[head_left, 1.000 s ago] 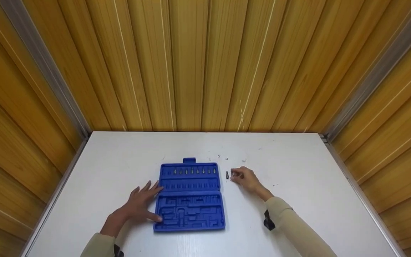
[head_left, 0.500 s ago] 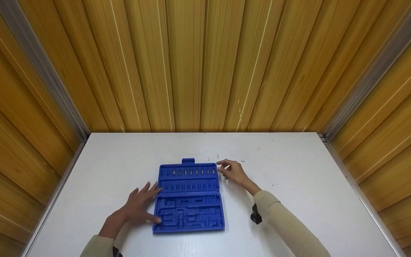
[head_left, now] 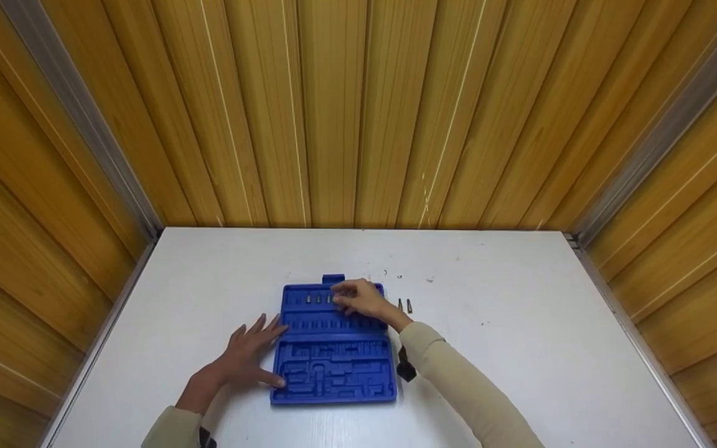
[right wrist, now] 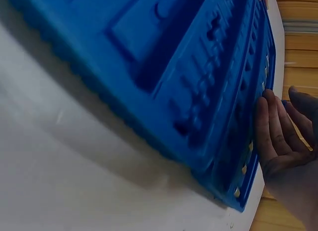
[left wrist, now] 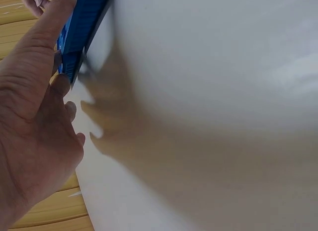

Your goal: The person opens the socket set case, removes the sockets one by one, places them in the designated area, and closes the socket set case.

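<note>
**Busy Fingers Up Top, a Pair Waiting Outside**

And it's the right-hand grip [head_left: 361, 300] on the move's sharp end, reaching into the open blue case [head_left: 333, 401], fingertips right at the row of metal bits [head_left: 309, 299] in its upper half! Is it pinching one? Can't tell: neither the head view nor the right wrist view settles it. Across at the left edge, the left-hand grip [head_left: 245, 358] lies spread, thumb at the lower half, fingertips near where the halves meet, looking every bit the anchor (quiet job, but a useful one). Out on the bench [head_left: 489, 367], just right of the case, two loose bits [head_left: 409, 306] sit side by side. The step in hand, by my reading: taking another bit from the row to join that pair. What's called for now? A firm thumb-and-finger pinch on a single bit, a clean pull from its slot, neighbours undisturbed, with the case held steady throughout.
</note>
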Tool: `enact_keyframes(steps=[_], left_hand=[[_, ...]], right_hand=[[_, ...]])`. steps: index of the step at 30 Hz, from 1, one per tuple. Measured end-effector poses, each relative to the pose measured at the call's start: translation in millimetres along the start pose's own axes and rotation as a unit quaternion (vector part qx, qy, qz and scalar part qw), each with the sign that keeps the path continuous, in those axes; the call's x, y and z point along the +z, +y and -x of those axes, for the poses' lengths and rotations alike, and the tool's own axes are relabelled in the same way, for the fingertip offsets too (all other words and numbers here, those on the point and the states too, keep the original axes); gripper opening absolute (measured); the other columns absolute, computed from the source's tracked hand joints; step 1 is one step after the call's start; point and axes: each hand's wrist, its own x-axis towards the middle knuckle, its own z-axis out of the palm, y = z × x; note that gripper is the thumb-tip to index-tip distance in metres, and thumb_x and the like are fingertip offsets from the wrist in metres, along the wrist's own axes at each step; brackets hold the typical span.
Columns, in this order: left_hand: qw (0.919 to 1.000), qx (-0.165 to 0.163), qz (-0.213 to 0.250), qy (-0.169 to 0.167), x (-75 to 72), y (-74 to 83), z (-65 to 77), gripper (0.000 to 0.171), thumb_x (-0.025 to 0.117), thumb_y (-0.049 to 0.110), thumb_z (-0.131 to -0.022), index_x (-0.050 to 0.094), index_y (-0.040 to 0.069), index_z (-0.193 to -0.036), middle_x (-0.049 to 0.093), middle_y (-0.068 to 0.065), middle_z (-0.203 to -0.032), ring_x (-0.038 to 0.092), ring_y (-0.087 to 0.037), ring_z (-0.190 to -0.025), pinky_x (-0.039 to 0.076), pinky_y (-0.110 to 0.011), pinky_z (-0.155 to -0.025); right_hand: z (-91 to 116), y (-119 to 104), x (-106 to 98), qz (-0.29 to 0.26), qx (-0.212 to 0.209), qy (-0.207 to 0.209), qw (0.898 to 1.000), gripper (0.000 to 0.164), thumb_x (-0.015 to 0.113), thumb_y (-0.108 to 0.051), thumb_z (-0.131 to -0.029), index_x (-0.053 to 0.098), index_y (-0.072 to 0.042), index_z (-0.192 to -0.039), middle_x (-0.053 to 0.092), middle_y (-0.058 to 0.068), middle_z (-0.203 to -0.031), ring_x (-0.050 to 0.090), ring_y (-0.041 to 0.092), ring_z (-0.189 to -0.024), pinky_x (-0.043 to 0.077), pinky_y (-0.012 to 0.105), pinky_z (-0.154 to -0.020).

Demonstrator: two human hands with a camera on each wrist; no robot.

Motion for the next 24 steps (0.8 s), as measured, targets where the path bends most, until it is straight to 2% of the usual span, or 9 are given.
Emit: enact_keyframes(steps=[5, 10, 13, 18, 24], left_hand=[[1.0000, 0.001, -0.002, -0.003, -0.4, -1.9, -2.2, 0.115, 0.090, 0.056, -0.068, 0.036, 0.011, -0.159, 0.020, -0.017, -0.171, 0.006, -0.050, -0.157, 0.001, -0.076, -0.119], [0.9999, 0.011, -0.003, 0.005, 0.3, -3.7, -3.4, 0.116, 0.090, 0.057, -0.067, 0.037, 0.011, -0.158, 0.022, -0.017, -0.170, 0.008, -0.050, -0.157, 0.002, -0.076, -0.119], [0.9998, 0.017, -0.001, 0.006, 1.7, -4.0, -2.9, 0.116, 0.091, 0.056, -0.066, 0.038, 0.010, -0.158, 0.022, -0.017, -0.170, 0.008, -0.050, -0.157, 0.002, -0.076, -0.119], [0.9999, 0.013, 0.004, -0.001, 3.5, -4.3, -1.8, 0.116, 0.090, 0.058, -0.067, 0.037, 0.011, -0.159, 0.021, -0.016, -0.170, 0.006, -0.050, -0.157, 0.000, -0.074, -0.120], [1.0000, 0.005, 0.004, 0.000, 0.1, -6.5, -3.5, 0.115, 0.089, 0.059, -0.067, 0.038, 0.013, -0.159, 0.021, -0.014, -0.171, 0.006, -0.047, -0.158, -0.001, -0.073, -0.121]], right_hand=[[-20.8, -5.4, 22.4, 0.010, 0.002, 0.005, 1.000, 0.035, 0.064, -0.009, -0.100, 0.063, 0.008, -0.131, 0.072, 0.027, -0.119, 0.074, 0.041, -0.097, 0.065, 0.037, -0.073], [-35.6, -5.3, 38.6, 0.085, -0.007, 0.063, 0.994, 0.029, 0.067, -0.012, -0.098, 0.071, 0.004, -0.122, 0.076, 0.020, -0.111, 0.074, 0.030, -0.094, 0.062, 0.034, -0.076], [-39.1, -6.5, 44.5, 0.141, 0.010, 0.101, 0.985, 0.026, 0.070, -0.016, -0.096, 0.076, 0.000, -0.115, 0.078, 0.014, -0.102, 0.072, 0.023, -0.088, 0.058, 0.034, -0.077], [-42.0, -10.8, 51.8, 0.198, 0.067, 0.123, 0.970, 0.024, 0.074, -0.028, -0.094, 0.081, -0.011, -0.108, 0.078, 0.004, -0.094, 0.065, 0.013, -0.078, 0.050, 0.030, -0.067], [-46.0, -17.3, 58.1, 0.202, 0.088, 0.151, 0.964, 0.027, 0.080, -0.031, -0.089, 0.080, -0.011, -0.106, 0.077, 0.003, -0.090, 0.066, 0.015, -0.077, 0.051, 0.033, -0.070]])
